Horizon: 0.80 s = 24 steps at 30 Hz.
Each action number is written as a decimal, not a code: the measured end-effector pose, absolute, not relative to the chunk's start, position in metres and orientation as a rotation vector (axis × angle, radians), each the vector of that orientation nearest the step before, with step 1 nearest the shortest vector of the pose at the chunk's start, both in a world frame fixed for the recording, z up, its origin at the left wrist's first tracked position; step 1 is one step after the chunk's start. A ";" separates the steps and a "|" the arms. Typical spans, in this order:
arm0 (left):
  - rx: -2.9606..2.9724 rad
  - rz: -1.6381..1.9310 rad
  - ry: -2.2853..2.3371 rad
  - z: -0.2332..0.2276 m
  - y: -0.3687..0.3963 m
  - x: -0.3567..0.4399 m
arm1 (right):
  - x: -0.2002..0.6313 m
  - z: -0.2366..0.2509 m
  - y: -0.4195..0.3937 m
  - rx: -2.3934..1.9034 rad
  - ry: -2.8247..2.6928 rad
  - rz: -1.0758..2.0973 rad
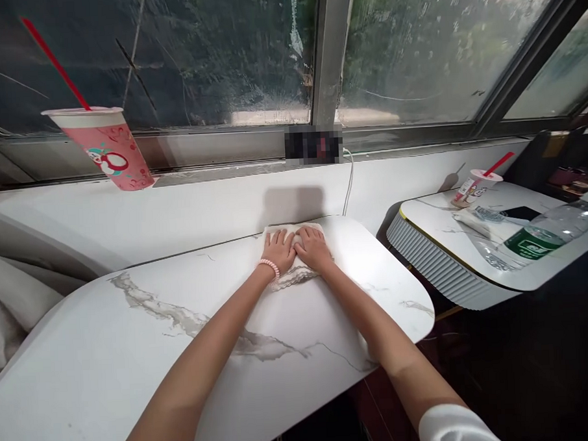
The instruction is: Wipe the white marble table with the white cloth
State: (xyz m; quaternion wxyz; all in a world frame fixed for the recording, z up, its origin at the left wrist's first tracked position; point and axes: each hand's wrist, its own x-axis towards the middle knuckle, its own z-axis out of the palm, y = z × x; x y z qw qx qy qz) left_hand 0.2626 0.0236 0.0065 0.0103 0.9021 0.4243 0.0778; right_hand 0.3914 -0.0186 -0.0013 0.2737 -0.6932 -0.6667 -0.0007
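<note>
White cloth [296, 262] on marble table [134, 344], left hand [278, 250] and right hand [313, 247] side by side — palms flat, pressing it, arms outstretched

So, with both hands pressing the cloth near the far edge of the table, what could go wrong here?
1. The white folded cloth lies at the white marble table's far edge; both the left hand and the right hand press on it, so a push might slide it off.
2. The white cable hangs just behind and could snag.

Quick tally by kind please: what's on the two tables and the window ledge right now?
Cloth, under left hand and right hand: 1
Straw cups: 2, pink cup, small cup
Water bottle: 1
Phone: 1
Total: 5
</note>
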 end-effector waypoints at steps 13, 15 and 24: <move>2.911 0.431 1.283 -0.007 -0.149 0.216 | 0.356 -0.006 -0.184 -1.682 -1.855 -0.039; 2.916 0.459 1.284 -0.009 -0.167 0.207 | 0.347 -0.005 -0.201 -1.677 -1.858 -0.033; 2.909 0.533 1.303 -0.013 -0.192 0.180 | 0.318 0.001 -0.224 -1.690 -1.862 0.027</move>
